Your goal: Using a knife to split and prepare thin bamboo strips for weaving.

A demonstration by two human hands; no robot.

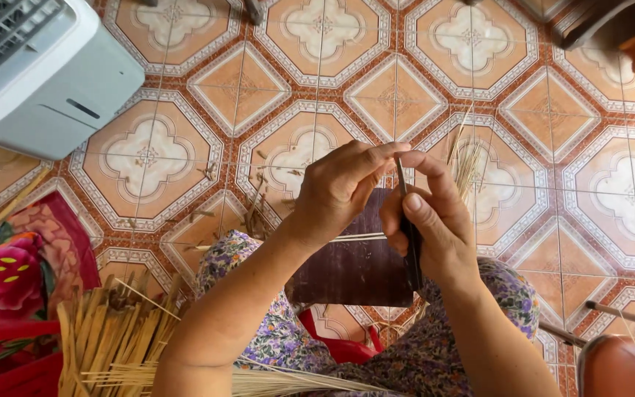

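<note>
My right hand [431,220] grips a thin dark knife blade [409,235] that points up between my thumb and fingers. My left hand [339,187] pinches a thin pale bamboo sliver [358,237] at the blade's tip; the sliver runs sideways under my hands. Both hands hover above a dark purple board [350,272] resting on my lap, which is covered by floral purple fabric [273,331]. A fan of pale thin strips [468,158] sticks up behind my right hand.
A bundle of split bamboo sticks [108,338] lies at lower left beside flowered red cloth [9,287]. A white fan housing [38,66] stands at upper left. Patterned orange floor tiles [553,110] carry scattered shavings [255,213]. A brown stool [619,364] sits at lower right.
</note>
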